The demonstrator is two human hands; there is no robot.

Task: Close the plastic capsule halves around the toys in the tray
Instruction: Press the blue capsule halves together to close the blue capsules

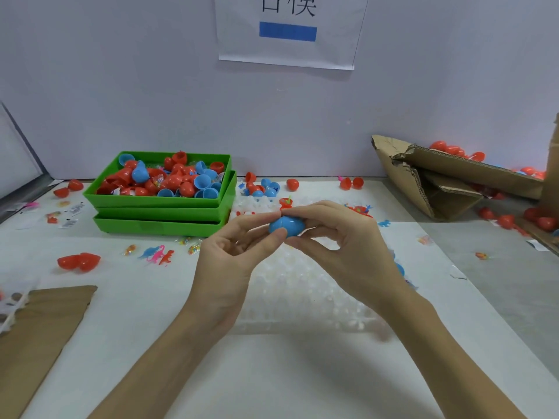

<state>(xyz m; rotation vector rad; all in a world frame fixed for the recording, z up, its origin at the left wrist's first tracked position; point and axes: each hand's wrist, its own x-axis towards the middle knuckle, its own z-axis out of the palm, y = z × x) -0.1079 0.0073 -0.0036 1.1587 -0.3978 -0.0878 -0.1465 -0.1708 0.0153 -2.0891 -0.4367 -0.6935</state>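
Trays (163, 204) left — carton (447, 182) right

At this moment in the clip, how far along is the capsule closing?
In hand: both hands, left hand and right hand, pinch a blue capsule whose halves meet at a visible seam. Done: a few closed-looking red capsules lie on the table. Left: the green tray holds many open halves.

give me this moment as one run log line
left hand grips blue capsule | right hand grips it | halves joined | above clear tray
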